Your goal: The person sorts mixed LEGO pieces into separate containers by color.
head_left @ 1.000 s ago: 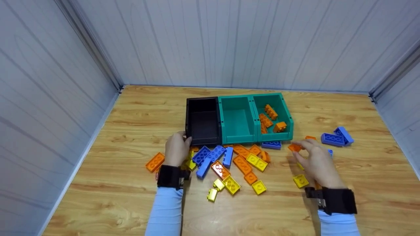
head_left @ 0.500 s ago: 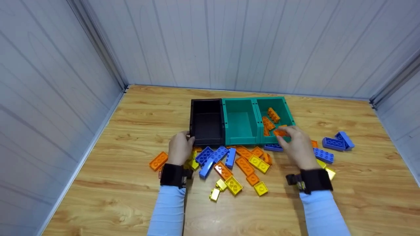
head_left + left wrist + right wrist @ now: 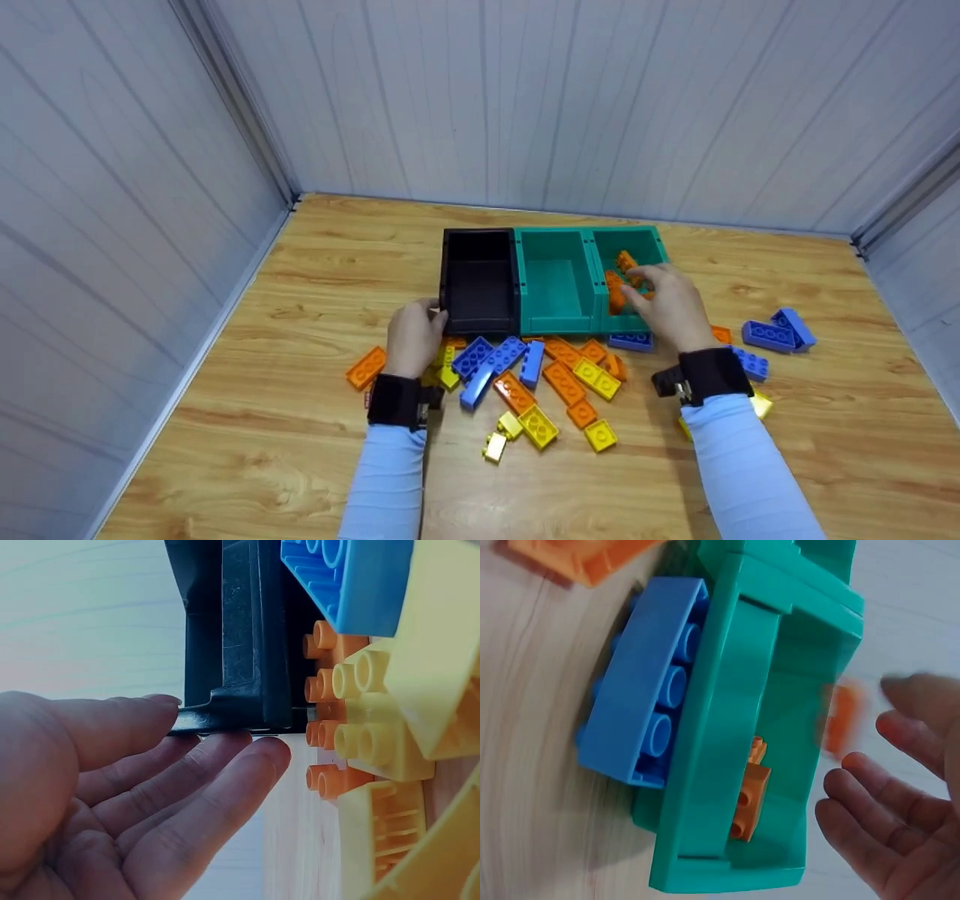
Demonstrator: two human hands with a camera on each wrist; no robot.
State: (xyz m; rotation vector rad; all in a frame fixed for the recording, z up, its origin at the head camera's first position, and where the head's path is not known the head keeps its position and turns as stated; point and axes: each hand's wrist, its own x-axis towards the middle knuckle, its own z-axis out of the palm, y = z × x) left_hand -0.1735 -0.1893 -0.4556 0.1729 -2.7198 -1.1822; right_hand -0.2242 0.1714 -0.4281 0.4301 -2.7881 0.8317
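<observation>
My left hand (image 3: 414, 337) pinches the front left corner of the black bin (image 3: 480, 324), thumb on the rim and fingers along the outer wall, as the left wrist view shows. Over the right-hand green bin (image 3: 628, 322) is my right hand (image 3: 671, 309), thumb and fingers parted. A blurred orange brick (image 3: 844, 718) hangs in the air just off those fingertips in the right wrist view. Other orange bricks (image 3: 751, 799) lie inside that bin. The middle green bin (image 3: 555, 285) stands between it and the black one.
Blue, orange and yellow bricks (image 3: 564, 384) lie scattered in front of the bins. A blue brick (image 3: 641, 682) sits against the right bin's front wall. More blue bricks (image 3: 771, 335) lie at the right. Panel walls (image 3: 525, 97) enclose the table.
My right hand has carried an orange brick from the table at the right to over the right-hand green bin and let it go. My left hand stays at the black bin.
</observation>
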